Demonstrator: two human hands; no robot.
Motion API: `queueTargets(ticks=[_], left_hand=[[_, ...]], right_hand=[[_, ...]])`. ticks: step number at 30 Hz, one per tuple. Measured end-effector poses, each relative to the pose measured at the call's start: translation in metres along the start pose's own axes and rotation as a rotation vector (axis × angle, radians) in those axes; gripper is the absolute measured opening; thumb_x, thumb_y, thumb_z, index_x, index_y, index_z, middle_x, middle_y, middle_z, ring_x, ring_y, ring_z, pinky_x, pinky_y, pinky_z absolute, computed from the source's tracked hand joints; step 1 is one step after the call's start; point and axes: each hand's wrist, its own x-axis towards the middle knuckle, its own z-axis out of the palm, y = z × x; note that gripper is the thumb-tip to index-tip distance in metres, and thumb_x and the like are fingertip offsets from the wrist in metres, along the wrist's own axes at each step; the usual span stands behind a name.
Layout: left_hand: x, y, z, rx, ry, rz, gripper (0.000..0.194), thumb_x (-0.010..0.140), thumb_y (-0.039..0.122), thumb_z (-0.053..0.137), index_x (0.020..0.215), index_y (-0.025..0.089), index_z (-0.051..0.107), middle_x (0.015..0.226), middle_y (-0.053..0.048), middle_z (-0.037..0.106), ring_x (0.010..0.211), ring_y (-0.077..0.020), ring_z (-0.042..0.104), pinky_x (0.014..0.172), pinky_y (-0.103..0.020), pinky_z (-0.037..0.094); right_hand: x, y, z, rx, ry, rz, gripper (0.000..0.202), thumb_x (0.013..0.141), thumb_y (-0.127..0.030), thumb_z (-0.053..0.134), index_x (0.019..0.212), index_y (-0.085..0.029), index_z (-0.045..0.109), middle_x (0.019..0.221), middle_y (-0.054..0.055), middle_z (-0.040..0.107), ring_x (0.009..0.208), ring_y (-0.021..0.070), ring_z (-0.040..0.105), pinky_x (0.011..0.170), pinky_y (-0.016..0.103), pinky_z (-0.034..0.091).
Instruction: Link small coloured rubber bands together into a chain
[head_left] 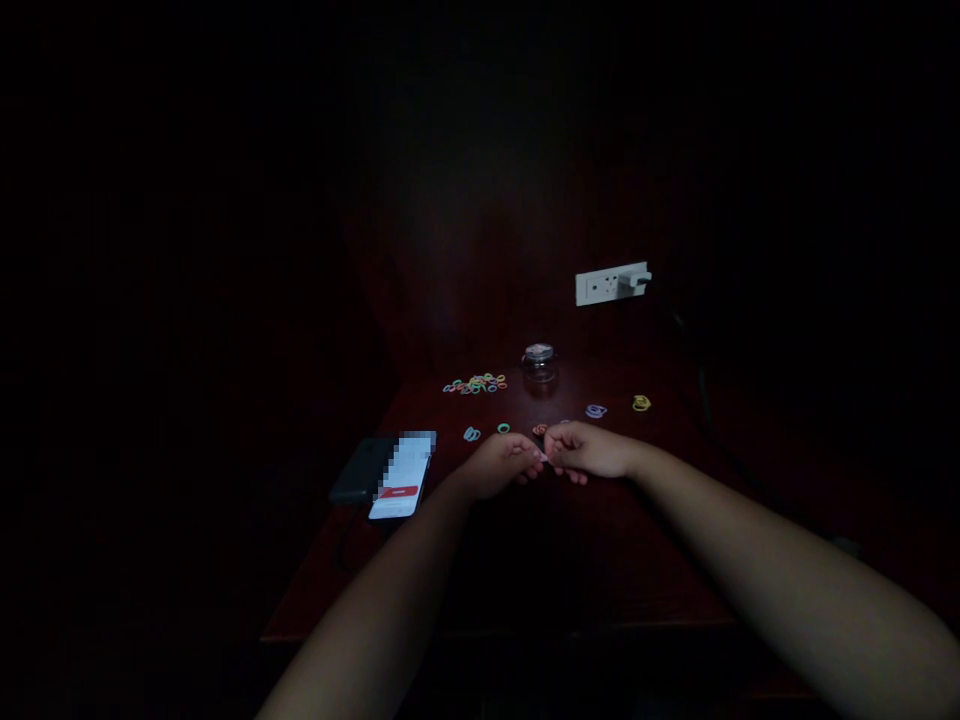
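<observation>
My left hand (504, 464) and my right hand (586, 450) meet above the table, both with fingers pinched together. Between their fingertips is a small pale pink hair tie (544, 457), mostly covered by the fingers. Just beyond the hands lie orange hair ties (539, 429), partly hidden by my right hand. A green hair tie (503, 428) and a few light blue ones (471, 434) rest beyond my left hand. Purple hair ties (596, 411) and yellow hair ties (641, 403) sit in separate groups farther right.
A mixed pile of several coloured hair ties (476, 384) lies at the back left of the dark red table (600, 590). Right of it stands a clear round container (540, 364). A lit phone (405, 475) leans over a dark flat object (358, 470). A wall socket (611, 284) holds a plug.
</observation>
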Motion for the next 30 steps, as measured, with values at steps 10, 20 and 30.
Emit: queueTargets(ticks=[10,20,30], left_hand=[[0.000,-0.004,0.006,0.083,0.085,0.093,0.029,0.079,0.040,0.053,0.085,0.011,0.054,0.075,-0.003,0.059,0.058,-0.0066,0.052,0.052,-0.018,0.040],[0.005,-0.009,0.010,0.287,0.223,0.232,0.021,0.080,0.034,0.048,0.080,0.013,0.052,0.058,0.004,0.049,0.050,-0.0066,0.041,0.049,-0.018,0.030],[0.007,-0.009,0.013,0.565,0.320,0.269,0.023,0.080,0.031,0.044,0.068,0.013,0.054,0.060,0.002,0.050,0.058,-0.0099,0.043,0.056,-0.021,0.032]], right_hand=[[0.004,0.002,0.003,0.056,0.101,-0.046,0.016,0.074,-0.030,0.054,0.071,-0.016,0.047,0.045,-0.008,0.046,0.034,0.0035,0.036,0.034,0.015,0.026],[0.014,0.011,0.003,-0.058,0.271,-0.017,0.013,0.065,-0.027,0.056,0.063,-0.016,0.051,0.049,-0.005,0.050,0.040,0.0057,0.037,0.041,0.018,0.027],[0.017,0.016,0.010,-0.147,0.472,-0.047,0.007,0.064,-0.017,0.060,0.059,-0.015,0.055,0.082,0.006,0.068,0.083,0.0157,0.060,0.071,0.022,0.043]])
